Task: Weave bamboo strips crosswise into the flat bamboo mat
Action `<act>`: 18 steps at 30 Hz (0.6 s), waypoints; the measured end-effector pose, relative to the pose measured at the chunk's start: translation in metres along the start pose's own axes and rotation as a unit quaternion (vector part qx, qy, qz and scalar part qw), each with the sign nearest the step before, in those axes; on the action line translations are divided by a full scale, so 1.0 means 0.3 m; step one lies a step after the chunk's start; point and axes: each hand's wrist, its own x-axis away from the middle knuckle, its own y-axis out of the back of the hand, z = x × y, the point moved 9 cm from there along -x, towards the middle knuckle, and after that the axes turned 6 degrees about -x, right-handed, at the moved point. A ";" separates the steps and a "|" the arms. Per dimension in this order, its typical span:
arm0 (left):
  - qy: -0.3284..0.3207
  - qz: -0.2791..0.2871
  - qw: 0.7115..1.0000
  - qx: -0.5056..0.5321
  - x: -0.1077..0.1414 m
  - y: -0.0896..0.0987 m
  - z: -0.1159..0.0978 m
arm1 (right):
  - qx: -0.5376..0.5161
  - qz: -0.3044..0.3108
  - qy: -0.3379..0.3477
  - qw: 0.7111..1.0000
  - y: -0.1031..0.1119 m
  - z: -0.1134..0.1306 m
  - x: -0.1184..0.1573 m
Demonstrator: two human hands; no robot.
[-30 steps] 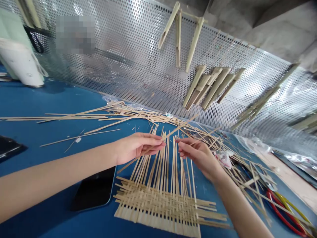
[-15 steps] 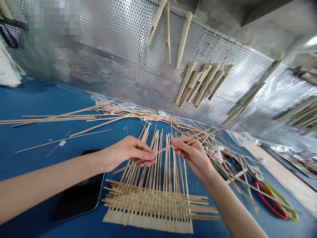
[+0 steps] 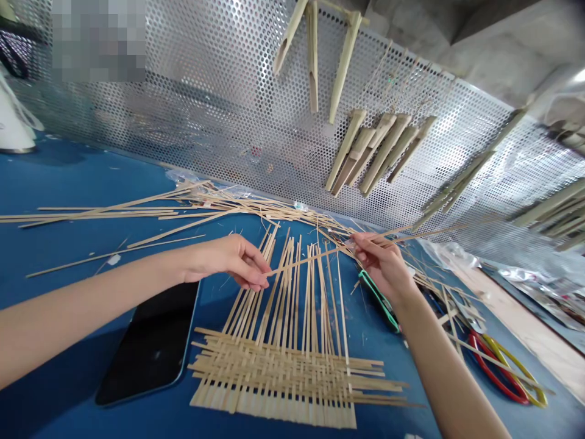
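A thin bamboo strip (image 3: 307,260) stretches between my two hands, above the table. My left hand (image 3: 244,263) pinches its left end between thumb and fingers. My right hand (image 3: 377,259) grips it farther along, and its tail runs on past that hand to the right. Beneath lies a partly woven bamboo mat (image 3: 274,372), its crosswise strips packed near the front edge. Loose upright strips (image 3: 292,292) fan away from the weave toward the back.
A black phone (image 3: 150,347) lies left of the mat. Many loose bamboo strips (image 3: 219,210) spread along the back. On the right are red-and-yellow-handled pliers (image 3: 503,372) and a green-edged tool (image 3: 379,299). A perforated metal panel (image 3: 205,110) holds hanging bamboo pieces (image 3: 384,152).
My hands have moved apart: the left shifted slightly left and up, the right moved right and up. More of the strip shows between them, and the green-edged tool has come into view.
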 end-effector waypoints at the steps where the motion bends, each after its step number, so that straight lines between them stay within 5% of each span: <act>1: -0.003 0.017 1.000 -0.018 0.001 0.002 -0.001 | 0.000 0.002 -0.002 1.000 0.007 0.000 -0.004; 5: -0.026 0.072 0.996 -0.055 0.004 0.009 -0.003 | 0.002 0.019 -0.015 1.000 0.017 -0.013 -0.008; 9: -0.035 0.051 0.997 -0.043 0.001 0.003 -0.005 | 0.000 0.030 -0.015 0.999 0.014 -0.024 -0.007; 14: -0.066 0.054 0.996 0.034 0.033 -0.116 -0.058 | 0.014 0.055 -0.017 0.998 -0.030 -0.022 0.012; 18: -0.054 0.036 0.995 0.080 0.061 -0.191 -0.079 | 0.041 0.108 -0.045 0.992 -0.143 -0.050 0.074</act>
